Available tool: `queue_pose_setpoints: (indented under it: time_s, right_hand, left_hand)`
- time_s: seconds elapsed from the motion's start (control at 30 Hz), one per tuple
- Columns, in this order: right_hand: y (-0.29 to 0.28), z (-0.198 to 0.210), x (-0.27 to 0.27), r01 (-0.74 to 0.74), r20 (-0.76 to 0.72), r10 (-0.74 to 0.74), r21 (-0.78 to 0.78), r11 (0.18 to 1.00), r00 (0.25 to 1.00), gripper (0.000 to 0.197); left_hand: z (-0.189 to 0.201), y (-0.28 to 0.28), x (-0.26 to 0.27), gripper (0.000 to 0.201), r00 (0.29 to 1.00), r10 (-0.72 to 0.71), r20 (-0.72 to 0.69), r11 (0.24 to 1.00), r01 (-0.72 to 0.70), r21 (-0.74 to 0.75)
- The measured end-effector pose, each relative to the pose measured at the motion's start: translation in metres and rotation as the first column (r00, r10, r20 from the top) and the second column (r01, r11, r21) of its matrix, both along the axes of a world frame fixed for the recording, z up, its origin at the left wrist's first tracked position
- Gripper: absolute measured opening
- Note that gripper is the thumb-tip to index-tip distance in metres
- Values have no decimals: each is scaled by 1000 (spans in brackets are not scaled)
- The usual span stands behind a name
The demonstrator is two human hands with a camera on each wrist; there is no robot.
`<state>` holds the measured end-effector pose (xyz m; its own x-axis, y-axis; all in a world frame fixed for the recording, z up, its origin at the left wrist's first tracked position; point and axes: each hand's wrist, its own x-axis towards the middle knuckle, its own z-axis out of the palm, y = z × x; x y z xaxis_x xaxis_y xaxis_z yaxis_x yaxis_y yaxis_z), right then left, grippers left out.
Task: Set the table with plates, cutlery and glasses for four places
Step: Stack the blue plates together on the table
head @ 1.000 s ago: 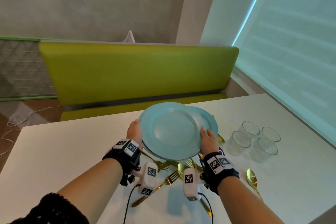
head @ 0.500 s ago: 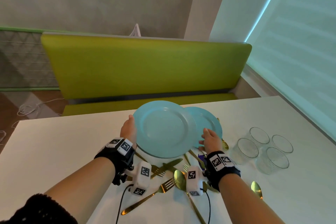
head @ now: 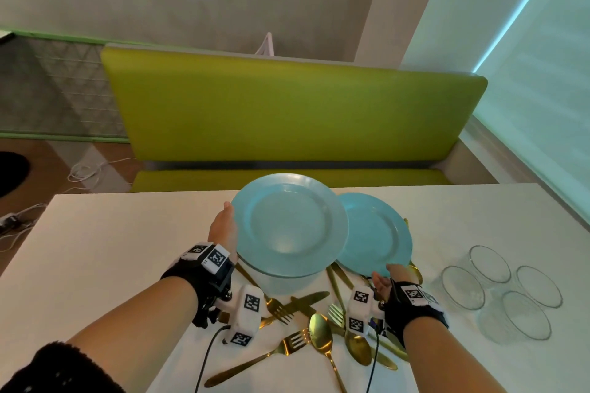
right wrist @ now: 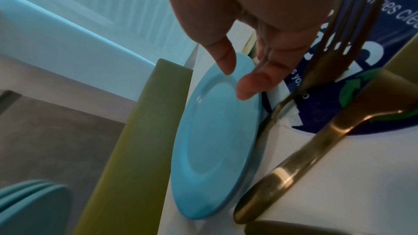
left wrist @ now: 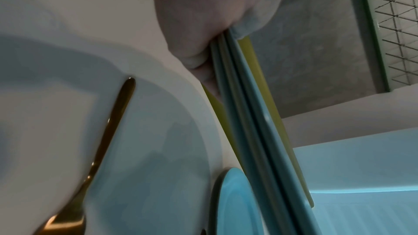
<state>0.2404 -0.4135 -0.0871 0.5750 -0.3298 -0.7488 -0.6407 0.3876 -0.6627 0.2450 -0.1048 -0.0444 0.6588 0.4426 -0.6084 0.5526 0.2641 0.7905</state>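
your left hand (head: 223,226) grips the stack of blue plates (head: 289,226) above the table (head: 95,249).
your right hand (head: 394,276), fingers relaxed, hovers at the single plate (head: 376,233).

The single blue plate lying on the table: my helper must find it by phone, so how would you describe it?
On the white table before the green bench, find the four clear glasses at right. Just left of them lies the single blue plate, resting on gold cutlery; unlike the plate stack in the left hand, it lies flat, unheld.

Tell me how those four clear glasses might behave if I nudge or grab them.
The glasses look thin-walled and clear, so probably fragile. They stand clustered, so a nudge would likely knock neighbours together. Low and wide, they seem unlikely to tip.
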Motion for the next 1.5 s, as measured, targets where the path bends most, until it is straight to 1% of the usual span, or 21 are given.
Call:
queue_pose_setpoints:
  time_s: [0.27, 0.43, 0.5, 0.63, 0.67, 0.7, 0.73, 0.77, 0.8, 0.83, 0.9, 0.97, 1.03, 1.1, 1.13, 1.17, 1.23, 1.27, 1.33, 1.37, 1.5]
  right_hand:
    - [7, 7, 6, 75, 75, -72, -37, 996, 995, 43]
    - [18, 17, 0, 50, 113, -30, -182, 982, 993, 44]
    - [25, 21, -3, 80, 143, -54, -177, 981, 988, 44]
    - [48, 36, -5, 234, 164, -225, -41, 971, 961, 41]
    - [55, 39, -8, 220, 187, -196, -113, 969, 963, 38]
    - [66, 43, -16, 132, 184, -76, -317, 939, 980, 35]
    - [76, 41, -23, 67, 168, 5, -420, 905, 986, 34]
    - [87, 43, -30, 44, 175, 32, -415, 909, 984, 34]
    - [98, 43, -37, 62, 187, 1, -326, 943, 982, 33]
    - [111, 47, -40, 90, 167, -40, -306, 948, 985, 33]
    - [129, 43, -51, 20, 189, 38, -298, 954, 981, 33]
    - [150, 40, -67, -23, 189, 90, -332, 943, 978, 35]
    - [173, 30, -80, -22, 178, 67, -243, 970, 982, 46]
    - [192, 15, -87, -71, 127, 111, -284, 956, 986, 52]
    - [204, 14, -93, -63, 100, 97, -298, 952, 990, 50]
    - [213, 15, -94, 6, 99, 20, -261, 965, 995, 41]
    - [230, 12, -100, 60, 102, -38, -228, 972, 994, 35]
    - [243, 13, -110, 20, 124, 14, -262, 965, 992, 38]
    - [268, 6, -117, -105, 101, 148, -341, 934, 984, 57]
    - [280, 2, -118, -102, 117, 144, -310, 945, 983, 67]
    - [318, 12, -130, -147, 121, 180, -242, 959, 976, 60]
  left_hand:
    - [5, -9, -3, 58, 997, -77, 21, 997, 76, 23]
    - [15, -11, -9, 55, 995, -97, 37, 995, 97, -8]
    - [20, -9, -12, 57, 990, -133, 40, 991, 132, 21]
    - [7, 2, -11, 61, 980, -189, 69, 980, 183, 76]
    - [4, 6, -12, 61, 978, -192, 76, 979, 187, 78]
    - [3, 10, -15, 61, 977, -197, 80, 979, 191, 73]
    - [4, 15, -18, 60, 976, -199, 87, 979, 194, 66]
    - [7, 20, -24, 60, 974, -204, 97, 978, 199, 65]
    - [9, 25, -29, 59, 972, -213, 100, 976, 208, 61]
    - [12, 31, -34, 59, 970, -222, 102, 974, 216, 64]
    - [17, 43, -47, 57, 967, -229, 114, 971, 220, 89]
    - [18, 59, -56, 55, 959, -263, 104, 951, 239, 196]
    - [17, 76, -67, 53, 949, -312, 43, 894, 278, 351]
    - [17, 96, -78, 53, 934, -354, -46, 818, 333, 469]
    - [15, 107, -83, 53, 923, -375, -90, 777, 366, 512]
    - [12, 117, -87, 52, 915, -384, -123, 744, 386, 545]
    - [5, 138, -94, 51, 908, -387, -163, 706, 405, 581]
    - [1, 148, -98, 51, 910, -382, -161, 712, 400, 577]
    - [-7, 168, -106, 50, 918, -364, -156, 739, 387, 552]
    - [-11, 178, -112, 49, 921, -355, -161, 752, 383, 537]
    - [-27, 215, -127, 48, 926, -320, -202, 771, 378, 512]
